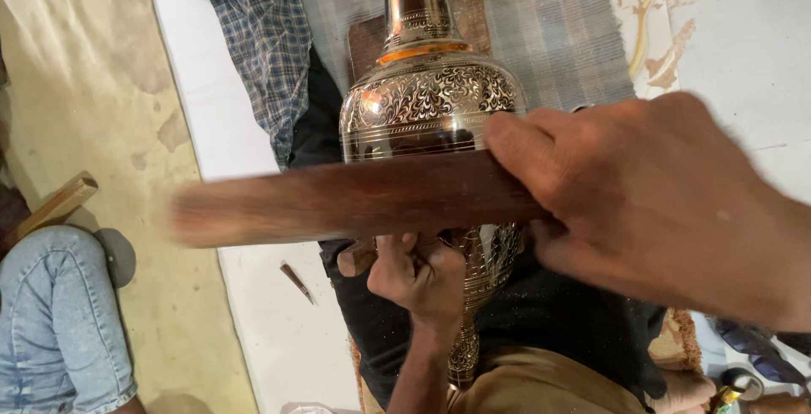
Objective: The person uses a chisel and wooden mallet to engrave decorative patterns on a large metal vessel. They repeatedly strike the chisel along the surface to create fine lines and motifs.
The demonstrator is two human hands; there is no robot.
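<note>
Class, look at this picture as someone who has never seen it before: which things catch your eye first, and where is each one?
First comes the engraved metal vase, shiny with leafy patterns, lying in the middle with its neck toward the top. Across it runs a blurred dark wooden stick, gripped by the big right hand at the right. Below the stick, the left hand is pressed against the vase's lower body.

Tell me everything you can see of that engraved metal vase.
The vase looks like polished metal, silvery with dense floral engraving on its round body and a coppery band below the plain neck. It lies lengthwise over dark cloth, neck pointing away. A blurred wooden stick, gripped by the right hand, crosses it; the left hand grips something against its lower body.
</note>
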